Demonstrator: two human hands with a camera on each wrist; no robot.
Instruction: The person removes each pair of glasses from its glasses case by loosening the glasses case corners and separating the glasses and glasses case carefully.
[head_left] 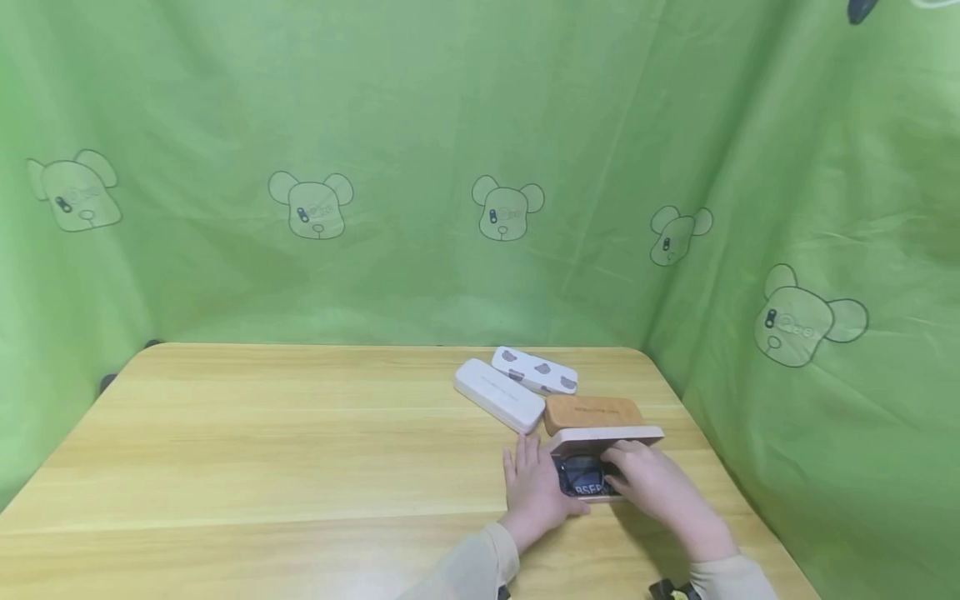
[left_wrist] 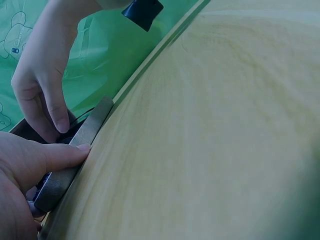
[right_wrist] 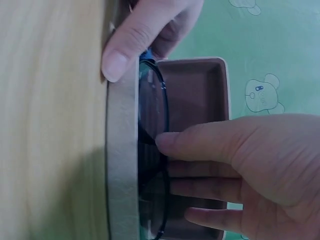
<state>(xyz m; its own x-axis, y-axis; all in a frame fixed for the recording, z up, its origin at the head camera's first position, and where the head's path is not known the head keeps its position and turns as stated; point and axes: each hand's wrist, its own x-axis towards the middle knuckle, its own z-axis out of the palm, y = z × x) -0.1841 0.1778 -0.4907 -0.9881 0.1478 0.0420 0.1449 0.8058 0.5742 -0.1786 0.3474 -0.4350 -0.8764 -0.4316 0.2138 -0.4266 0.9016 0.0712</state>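
Note:
A pale glasses case (head_left: 607,434) stands with its lid raised near the table's right side. Inside lie dark-rimmed glasses (right_wrist: 164,87) on a dark cloth with white letters. My left hand (head_left: 536,487) holds the left end of the case, the thumb across its front wall (left_wrist: 95,125) and the other fingers at its side and behind. My right hand (head_left: 652,479) reaches into the case from the right. In the right wrist view its thumb is on the middle of the glasses and its fingers lie behind them, pinching the frame. The fingertips are partly hidden.
Behind the opened case lies a closed orange-brown glasses case (head_left: 592,412). A white case (head_left: 500,394) and a white case with brown patches (head_left: 535,370) lie farther back. The wooden table (head_left: 262,450) is bordered by green curtains (head_left: 405,108).

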